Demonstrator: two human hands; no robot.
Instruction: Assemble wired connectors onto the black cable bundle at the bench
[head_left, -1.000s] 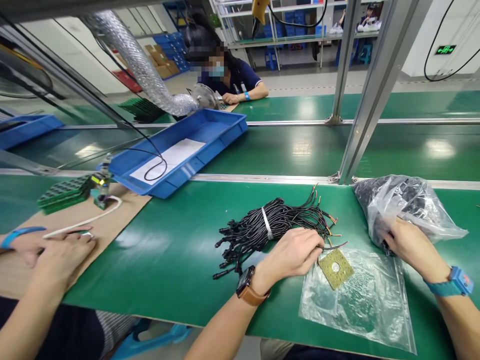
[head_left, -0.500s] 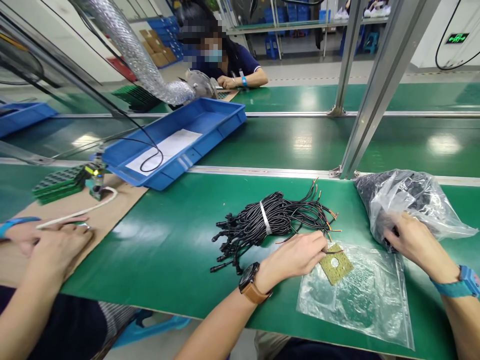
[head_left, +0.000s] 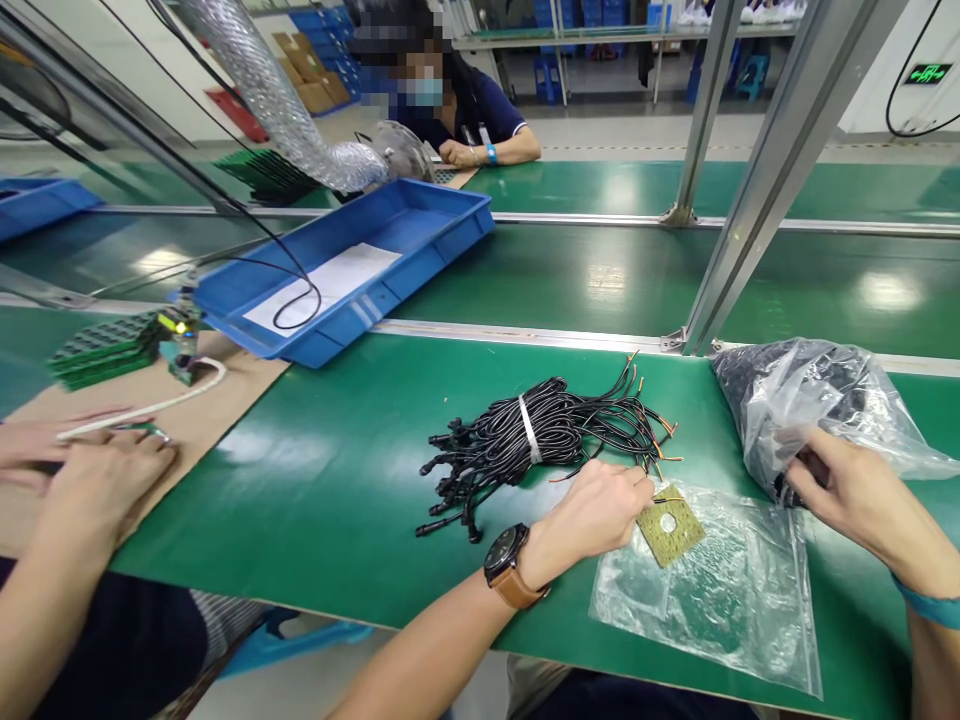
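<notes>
— Where did we have our hands just then?

— Our left hand (head_left: 600,510) lay on the green bench mat (head_left: 360,470), its fingers pinched together on a thin black lead with bared coloured ends (head_left: 664,497), right at the edge of the small square yellow-green board with a round hole (head_left: 670,524). We judged the pinch was that close to the tip so the wire end could be steered onto the board.

— And the board itself?

— It lay flat on the empty clear plastic bag (head_left: 712,600), just in front of us, touching the wire tip or nearly so; we could not tell which.

— The other hand?

— Our right hand (head_left: 855,490) was pushed against the mouth of the crumpled clear bag stuffed with black cables (head_left: 817,405), fingers curled into its opening. Whether they were closed on anything inside we could not tell; the plastic hid the tips.

— Why was the bundle of black cables tied with a white band (head_left: 532,435) so near?

— It sat between the two bags, just beyond our left knuckles, its stripped ends pointing toward the board, probably to keep leads within easy reach.

— Anyone else at the bench?

— A neighbour's hands (head_left: 90,470) rested on a brown cardboard sheet (head_left: 225,400) to our left, beside a white cable (head_left: 150,408). A blue plastic tray (head_left: 420,255) stood farther back.
</notes>
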